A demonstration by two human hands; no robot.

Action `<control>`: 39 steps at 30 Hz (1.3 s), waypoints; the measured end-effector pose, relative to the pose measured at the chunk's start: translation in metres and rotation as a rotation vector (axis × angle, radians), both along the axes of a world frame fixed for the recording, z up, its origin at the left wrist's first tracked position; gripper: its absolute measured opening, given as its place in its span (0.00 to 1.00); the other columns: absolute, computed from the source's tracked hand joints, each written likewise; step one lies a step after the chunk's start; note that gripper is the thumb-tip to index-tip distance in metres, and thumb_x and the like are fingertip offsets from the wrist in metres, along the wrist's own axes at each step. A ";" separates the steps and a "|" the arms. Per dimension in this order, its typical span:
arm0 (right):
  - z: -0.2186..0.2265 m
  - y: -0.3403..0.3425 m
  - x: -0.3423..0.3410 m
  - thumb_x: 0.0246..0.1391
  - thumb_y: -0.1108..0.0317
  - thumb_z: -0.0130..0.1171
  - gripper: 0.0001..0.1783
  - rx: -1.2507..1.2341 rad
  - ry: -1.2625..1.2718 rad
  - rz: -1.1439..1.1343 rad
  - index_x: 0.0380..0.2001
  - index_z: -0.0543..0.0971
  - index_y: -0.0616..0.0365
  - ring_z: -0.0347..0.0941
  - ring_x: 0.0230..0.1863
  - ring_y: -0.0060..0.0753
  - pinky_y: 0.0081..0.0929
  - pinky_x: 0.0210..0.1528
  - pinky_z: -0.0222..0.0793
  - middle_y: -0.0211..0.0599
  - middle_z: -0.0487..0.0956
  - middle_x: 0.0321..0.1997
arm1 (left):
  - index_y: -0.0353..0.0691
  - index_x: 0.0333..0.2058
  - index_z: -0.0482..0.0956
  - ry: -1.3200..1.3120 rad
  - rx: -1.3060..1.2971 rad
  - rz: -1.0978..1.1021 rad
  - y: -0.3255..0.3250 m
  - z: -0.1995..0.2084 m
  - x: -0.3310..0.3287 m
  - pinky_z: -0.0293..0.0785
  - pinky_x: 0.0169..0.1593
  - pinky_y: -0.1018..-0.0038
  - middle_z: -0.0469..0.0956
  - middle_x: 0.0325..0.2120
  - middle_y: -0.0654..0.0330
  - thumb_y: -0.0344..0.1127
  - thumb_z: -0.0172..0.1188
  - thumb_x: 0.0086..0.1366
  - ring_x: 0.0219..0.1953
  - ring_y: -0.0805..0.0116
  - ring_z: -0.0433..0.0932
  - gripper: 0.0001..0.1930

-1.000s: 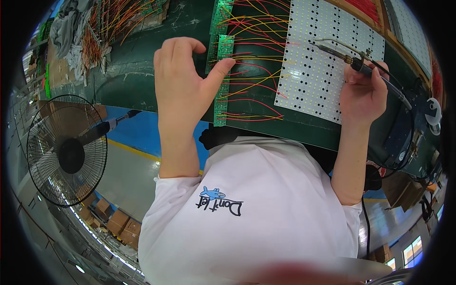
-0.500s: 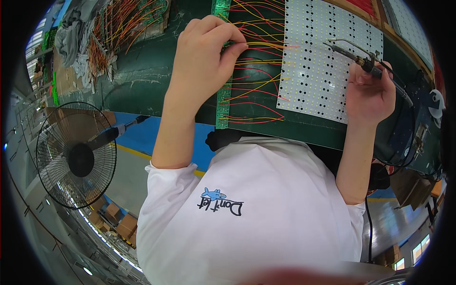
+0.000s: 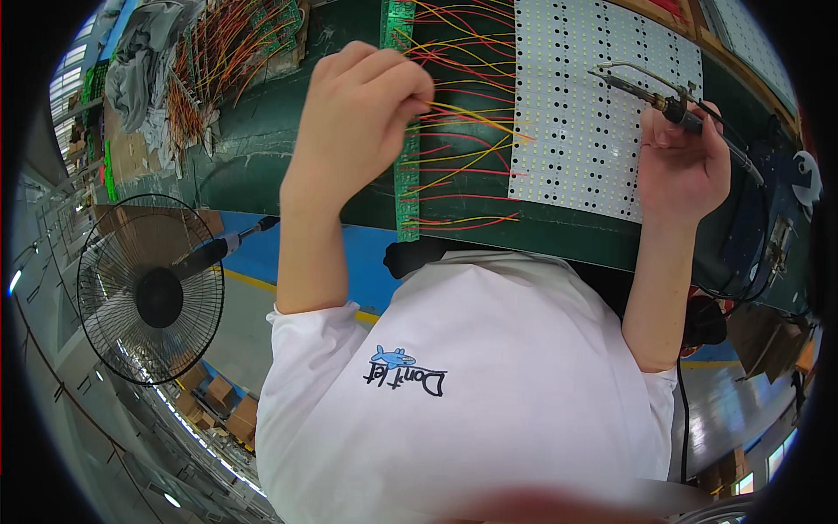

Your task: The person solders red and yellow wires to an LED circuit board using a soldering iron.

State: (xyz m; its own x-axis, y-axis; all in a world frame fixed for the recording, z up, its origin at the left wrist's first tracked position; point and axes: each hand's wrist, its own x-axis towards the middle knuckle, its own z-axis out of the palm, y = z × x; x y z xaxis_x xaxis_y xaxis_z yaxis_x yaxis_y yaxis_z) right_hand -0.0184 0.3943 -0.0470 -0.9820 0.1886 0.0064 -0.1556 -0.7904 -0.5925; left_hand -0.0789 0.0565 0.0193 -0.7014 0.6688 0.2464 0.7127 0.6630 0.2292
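A long green circuit board strip (image 3: pixel 407 196) lies on the dark green bench, with red and yellow wires (image 3: pixel 471 189) running from it to the right. Over the strip, my left hand (image 3: pixel 371 100) is closed, thumb against fingers, pinching some of these wires near its fingertips. To the right lies a white LED panel (image 3: pixel 572 122) dotted with rows of small lights and black spots; several wire ends reach its left edge. My right hand (image 3: pixel 683 166) grips a soldering iron (image 3: pixel 672 106) with a thin metal tube along it. Its tip points left, above the panel.
At the far left lie a heap of wired green boards (image 3: pixel 236 52) and a grey cloth (image 3: pixel 140 65). A black fan (image 3: pixel 157 297) stands beside the bench at the left. A wooden edge (image 3: pixel 742 65) and the iron's black cable (image 3: pixel 766 223) are at the right.
My left hand has shifted left and slightly down, still pinching wires. The soldering iron and my right hand have hardly moved.
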 end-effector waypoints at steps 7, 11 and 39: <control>0.001 -0.002 0.001 0.63 0.66 0.51 0.12 -0.010 -0.025 -0.001 0.39 0.81 0.60 0.67 0.28 0.33 0.33 0.36 0.58 0.40 0.81 0.27 | 0.45 0.32 0.80 0.001 0.022 0.035 -0.028 0.014 -0.006 0.70 0.47 0.64 0.81 0.28 0.67 0.27 0.67 0.57 0.37 0.61 0.77 0.06; -0.001 0.002 0.002 0.63 0.66 0.51 0.12 0.013 -0.011 0.005 0.39 0.81 0.60 0.67 0.28 0.34 0.34 0.37 0.58 0.40 0.81 0.27 | 0.43 0.34 0.81 -0.015 -0.028 -0.013 -0.012 0.012 -0.001 0.70 0.45 0.64 0.81 0.30 0.64 0.27 0.66 0.58 0.37 0.61 0.78 0.06; 0.002 0.001 0.003 0.64 0.65 0.51 0.13 -0.004 -0.012 0.001 0.40 0.81 0.61 0.66 0.29 0.32 0.33 0.37 0.57 0.38 0.80 0.28 | 0.43 0.36 0.84 -0.082 0.035 -0.056 0.011 0.008 -0.003 0.77 0.38 0.66 0.85 0.30 0.60 0.27 0.67 0.59 0.32 0.57 0.83 0.06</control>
